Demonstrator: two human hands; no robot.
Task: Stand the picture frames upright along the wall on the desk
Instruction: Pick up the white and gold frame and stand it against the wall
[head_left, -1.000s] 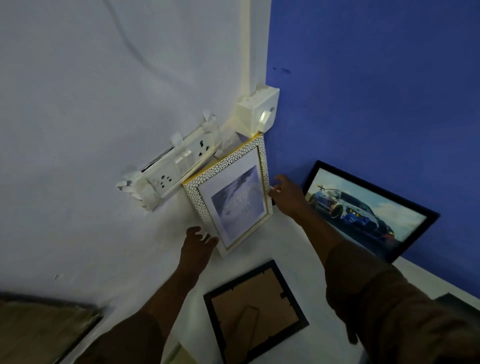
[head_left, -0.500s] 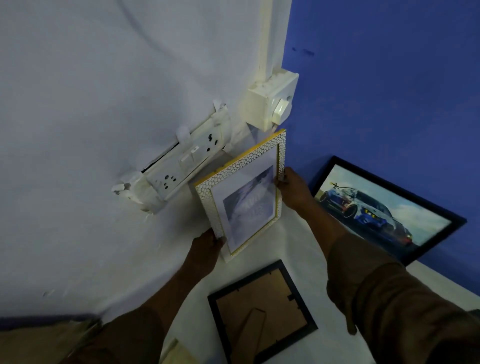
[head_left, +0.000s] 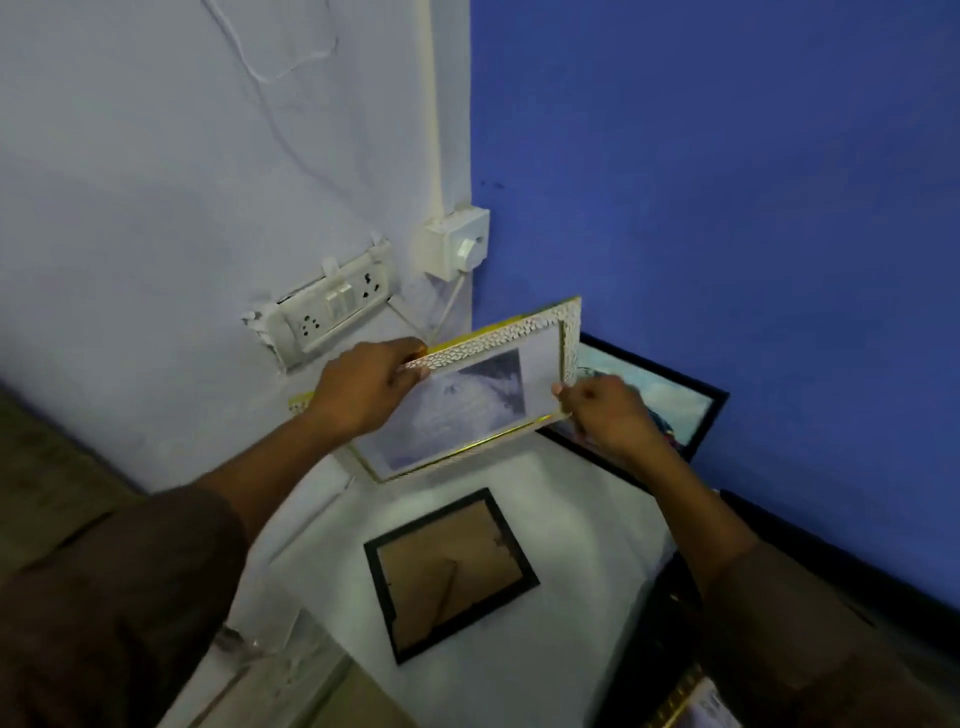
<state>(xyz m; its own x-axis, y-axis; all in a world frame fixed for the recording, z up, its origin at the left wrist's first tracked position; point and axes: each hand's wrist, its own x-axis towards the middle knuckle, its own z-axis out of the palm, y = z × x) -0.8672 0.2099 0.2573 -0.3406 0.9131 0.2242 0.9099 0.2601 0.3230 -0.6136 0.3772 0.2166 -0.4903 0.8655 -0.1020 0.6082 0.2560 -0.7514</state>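
Note:
A white-and-gold patterned picture frame (head_left: 467, 410) is held in the air in the desk's corner, turned to landscape and tilted. My left hand (head_left: 363, 387) grips its upper left edge. My right hand (head_left: 608, 415) grips its lower right corner. Behind it a black frame with a car picture (head_left: 670, 395) leans upright against the blue wall. A black frame (head_left: 449, 569) lies face down on the white desk (head_left: 571, 525), brown backing and stand showing.
A loose white socket strip (head_left: 332, 306) and a switch box (head_left: 457, 247) stick out from the white wall, with a thin wire below them. A gold-edged frame corner (head_left: 691, 704) shows at the bottom right. A brown surface (head_left: 41, 457) lies left of the desk.
Both hands have lifted the white-and-gold frame off the wall and turned it from portrait to landscape. My left hand moved from its bottom corner to its top edge.

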